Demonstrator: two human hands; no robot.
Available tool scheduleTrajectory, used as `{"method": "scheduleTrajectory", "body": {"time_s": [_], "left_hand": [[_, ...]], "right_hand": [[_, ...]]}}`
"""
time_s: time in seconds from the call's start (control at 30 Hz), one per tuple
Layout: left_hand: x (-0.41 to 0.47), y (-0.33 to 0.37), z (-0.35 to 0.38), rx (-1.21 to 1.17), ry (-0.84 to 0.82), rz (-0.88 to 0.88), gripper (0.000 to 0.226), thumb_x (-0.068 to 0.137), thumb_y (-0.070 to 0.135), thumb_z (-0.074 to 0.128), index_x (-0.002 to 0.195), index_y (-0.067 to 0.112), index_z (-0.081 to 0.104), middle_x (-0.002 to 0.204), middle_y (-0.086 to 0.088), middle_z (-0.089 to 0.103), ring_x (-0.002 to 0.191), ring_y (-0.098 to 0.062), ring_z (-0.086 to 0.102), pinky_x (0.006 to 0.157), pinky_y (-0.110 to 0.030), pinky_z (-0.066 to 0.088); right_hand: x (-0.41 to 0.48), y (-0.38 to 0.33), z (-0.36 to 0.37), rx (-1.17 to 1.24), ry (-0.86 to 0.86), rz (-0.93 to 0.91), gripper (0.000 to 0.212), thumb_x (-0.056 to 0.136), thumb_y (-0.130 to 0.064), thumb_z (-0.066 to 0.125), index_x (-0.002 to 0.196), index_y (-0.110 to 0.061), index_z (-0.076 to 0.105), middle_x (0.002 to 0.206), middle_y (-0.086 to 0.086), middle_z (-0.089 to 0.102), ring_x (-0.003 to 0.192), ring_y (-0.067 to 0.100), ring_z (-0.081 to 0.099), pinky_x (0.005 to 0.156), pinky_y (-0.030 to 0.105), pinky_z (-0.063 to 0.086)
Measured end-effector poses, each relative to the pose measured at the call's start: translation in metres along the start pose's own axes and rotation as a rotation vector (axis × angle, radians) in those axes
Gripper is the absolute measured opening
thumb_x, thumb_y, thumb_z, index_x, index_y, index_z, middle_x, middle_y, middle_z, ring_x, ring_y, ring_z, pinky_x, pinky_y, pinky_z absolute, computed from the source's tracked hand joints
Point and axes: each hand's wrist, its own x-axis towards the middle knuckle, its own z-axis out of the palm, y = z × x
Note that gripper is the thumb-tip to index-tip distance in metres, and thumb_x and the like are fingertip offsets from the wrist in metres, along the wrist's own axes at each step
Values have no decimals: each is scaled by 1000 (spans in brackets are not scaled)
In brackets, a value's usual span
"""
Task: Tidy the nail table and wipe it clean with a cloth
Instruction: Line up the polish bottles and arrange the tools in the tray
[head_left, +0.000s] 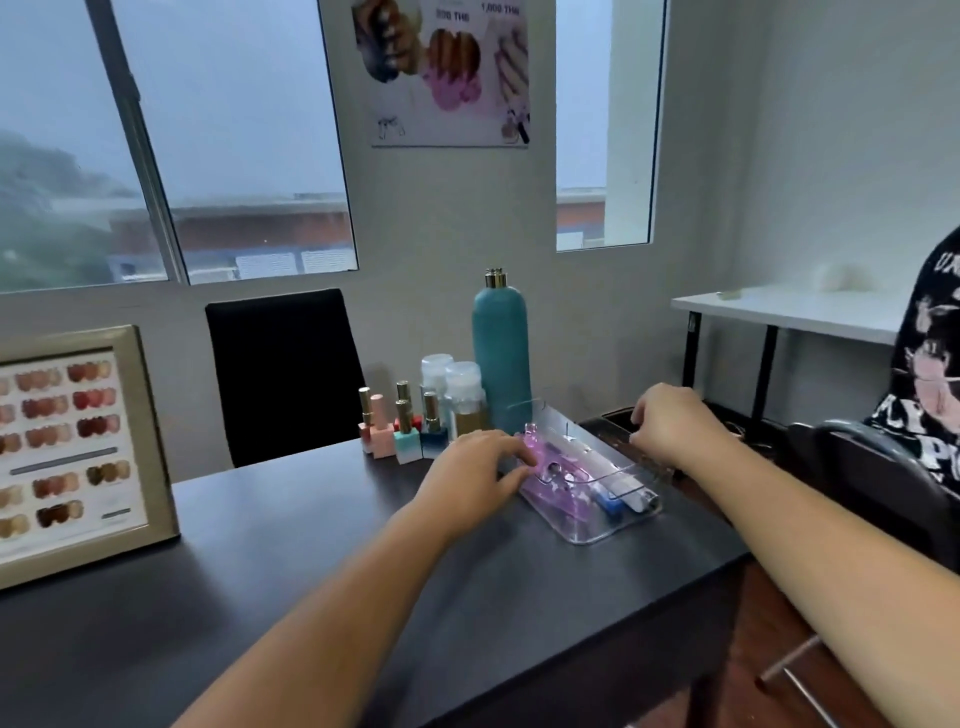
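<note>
A clear plastic tray (592, 535) lies on the dark table (311, 561) near its right edge, holding pink-purple tools (550, 478) and a blue-and-white tool (618, 493). My left hand (475, 470) rests at the tray's left side, fingers on the pink tools. My right hand (670, 426) hovers over the tray's far right corner with fingers curled; whether it grips the rim is unclear. Several nail polish bottles (400, 431), two clear jars (457, 389) and a tall teal bottle (501, 353) stand behind the tray. No cloth is in view.
A framed nail colour chart (78, 447) stands at the table's left. A black chair (283, 374) sits behind the table. Right of the table are a dark chair with patterned black clothing (924, 395) and a white side table (789, 312).
</note>
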Motion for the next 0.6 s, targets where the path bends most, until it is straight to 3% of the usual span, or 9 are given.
{"method": "scheduleTrajectory", "body": {"time_s": [0.13,0.33,0.6], "left_hand": [[-2,0,4,-54,47,-3,10,84,25,63,91,27,69,95,7,68,86,-9,59,80,-26,47],[-2,-1,9,-104,70,-13,3,82,29,67,84,30,67,85,15,61,71,2,50,64,-12,34],[8,-9,-2,-171,100,-15,10,79,30,71,88,28,68,86,15,64,79,5,55,68,-6,38]], "right_hand": [[7,2,2,38,-6,31,23,77,-5,61,97,-5,71,102,17,71,96,31,67,84,34,55],[9,3,1,51,-48,49,23,76,2,58,92,-3,74,96,19,72,91,32,68,82,36,57],[17,-13,-6,54,4,-26,16,78,-5,61,88,-5,73,96,16,72,91,31,66,81,35,56]]}}
